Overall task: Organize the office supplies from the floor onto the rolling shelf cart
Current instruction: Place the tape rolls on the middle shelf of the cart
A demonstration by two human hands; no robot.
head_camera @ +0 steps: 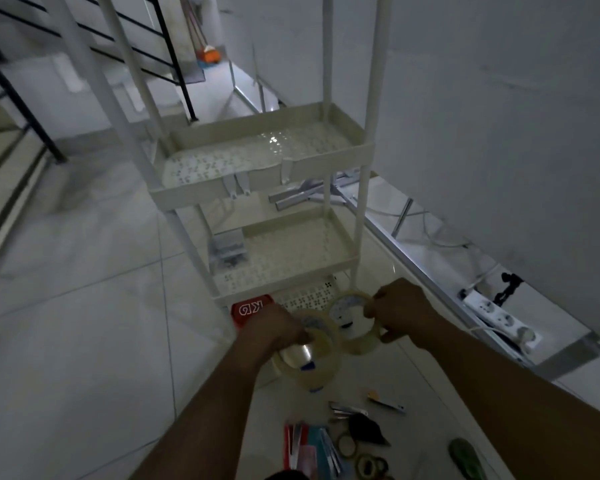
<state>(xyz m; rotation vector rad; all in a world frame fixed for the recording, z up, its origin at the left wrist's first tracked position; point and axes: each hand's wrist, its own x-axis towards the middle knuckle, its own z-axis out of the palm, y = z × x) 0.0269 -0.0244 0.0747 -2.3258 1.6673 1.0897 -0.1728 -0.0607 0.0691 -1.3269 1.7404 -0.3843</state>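
Note:
I hold two rolls of clear tape in front of the cream rolling shelf cart. My left hand grips the lower roll of clear tape by its rim. My right hand pinches the upper roll at its right edge. The two rolls touch, just before the cart's bottom tier, where a red box lies. Several office supplies remain on the floor below my arms: coloured packets, small tape rings, clips and a cutter.
The cart's middle tier carries a small clear box. A white wall stands right, with a power strip and cables along its base. A green object lies at the lower right. Black stair railing rises behind; tiled floor spreads left.

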